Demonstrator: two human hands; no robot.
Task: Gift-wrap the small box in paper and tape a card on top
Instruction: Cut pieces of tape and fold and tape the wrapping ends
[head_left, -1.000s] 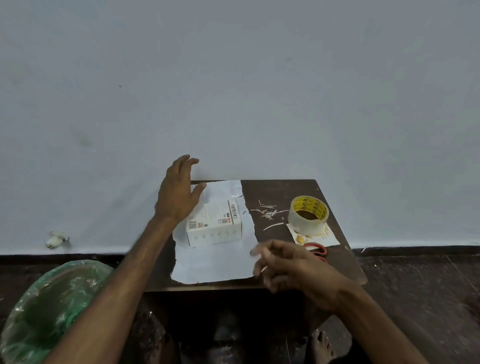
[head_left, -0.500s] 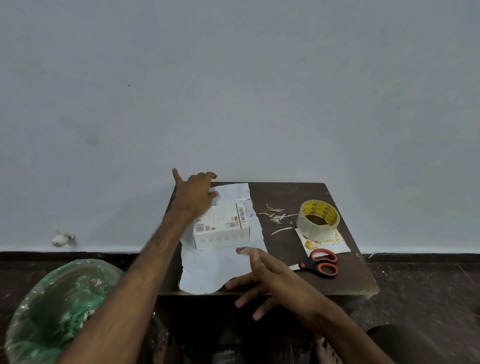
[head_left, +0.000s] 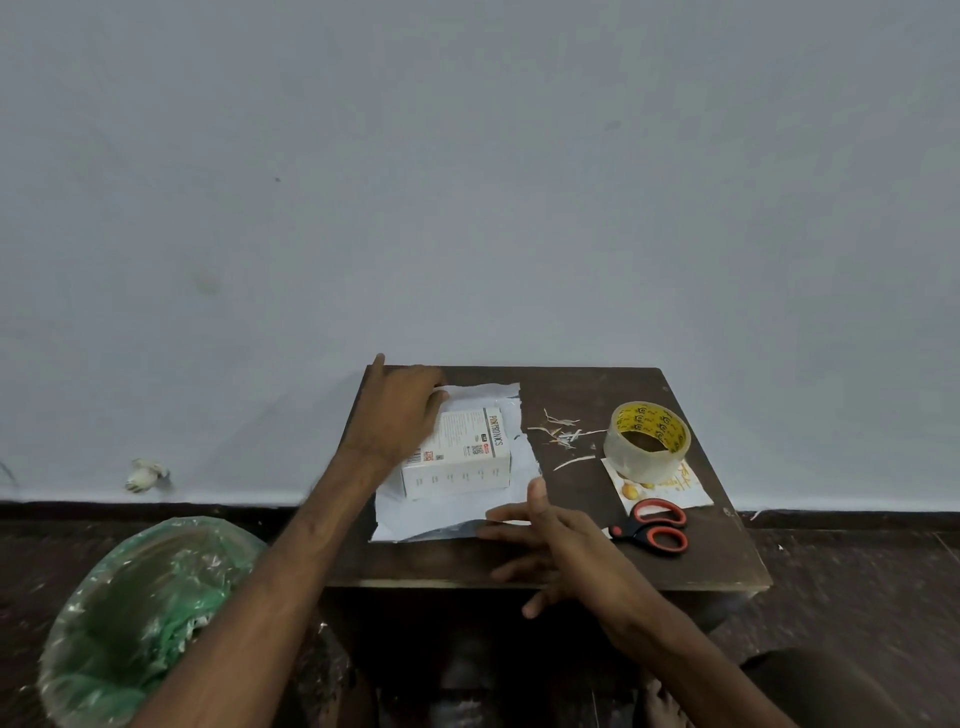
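A small white printed box (head_left: 460, 457) lies on a sheet of white wrapping paper (head_left: 441, 514) on the left half of a dark wooden table (head_left: 597, 566). My left hand (head_left: 395, 415) rests at the box's far left, its fingers curled at the paper's far edge, which looks slightly raised. My right hand (head_left: 556, 540) pinches the paper's near right corner between thumb and forefinger, the other fingers spread. The near edge is lifted and shows its grey underside. A white card (head_left: 680, 491) with yellow pictures lies under a roll of clear tape (head_left: 647, 441).
Red-handled scissors (head_left: 654, 527) lie just right of my right hand, in front of the card. Thin paper scraps (head_left: 561, 436) are scattered mid-table. A bin lined with a green bag (head_left: 140, 613) stands on the floor at the left. A pale wall rises right behind the table.
My left hand dropped from above the box onto the paper's far left edge. My right hand moved to the paper's near right corner and raised the near edge.
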